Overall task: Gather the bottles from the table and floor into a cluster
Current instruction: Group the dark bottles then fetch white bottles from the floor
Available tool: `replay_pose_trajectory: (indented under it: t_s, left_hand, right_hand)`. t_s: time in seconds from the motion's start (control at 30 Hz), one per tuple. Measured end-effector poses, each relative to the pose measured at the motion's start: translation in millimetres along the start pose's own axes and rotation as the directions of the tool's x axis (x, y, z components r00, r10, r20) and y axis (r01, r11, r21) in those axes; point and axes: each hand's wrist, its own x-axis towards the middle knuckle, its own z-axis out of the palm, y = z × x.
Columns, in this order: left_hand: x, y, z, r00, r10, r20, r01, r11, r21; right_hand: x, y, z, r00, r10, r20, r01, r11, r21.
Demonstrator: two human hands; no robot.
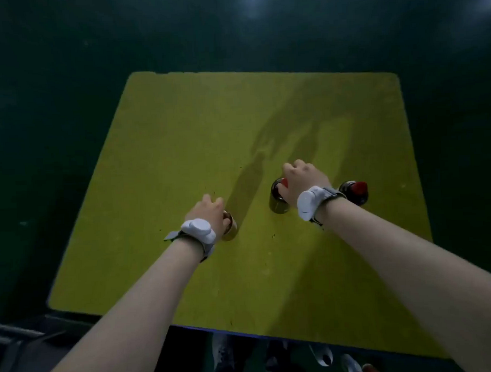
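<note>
Head view: both arms reach out over the yellow table (181,149), left hand (209,215) clasping an amber bottle (231,228), right hand (303,180) gripping a dark bottle (277,198). Three bottles stand on the table, counting the red-capped bottle (355,192) just right of the right wrist.

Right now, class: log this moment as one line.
left hand: on amber bottle | right hand: on dark bottle | third bottle: free | yellow table

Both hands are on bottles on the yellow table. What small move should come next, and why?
Probably slide the amber bottle under the left hand rightward toward the two dark red-capped bottles. The right hand holds one; those two stand close, while the amber one stands apart on the yellow table.
</note>
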Motion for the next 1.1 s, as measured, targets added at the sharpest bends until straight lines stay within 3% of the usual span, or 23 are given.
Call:
replay_pose_trajectory:
  t_s: [0.13, 0.3, 0.43, 0.73, 1.1]
  left_hand:
    - [16, -8, 21, 0.998, -0.05, 0.028, 0.05, 0.999, 0.013]
    - [22, -7, 14, 0.993, -0.112, 0.038, 0.111, 0.993, 0.045]
    - [23, -10, 8, 0.993, -0.114, 0.039, 0.112, 0.993, 0.04]
    - [35, -22, -20, 0.997, -0.076, -0.009, 0.077, 0.992, 0.101]
    - [33, -35, -5, 0.999, -0.002, -0.041, 0.005, 0.998, 0.066]
  right_hand:
    - [23, -2, 24, 0.993, 0.034, 0.116, -0.027, 0.998, -0.061]
    - [32, -7, 27, 0.99, 0.116, 0.079, -0.11, 0.991, -0.077]
    - [34, -11, 23, 0.974, 0.175, 0.145, -0.175, 0.985, -0.015]
    - [17, -44, 23, 0.987, 0.081, 0.14, -0.084, 0.996, 0.018]
    - [12, -106, 48, 0.989, -0.041, 0.145, 0.028, 0.996, 0.087]
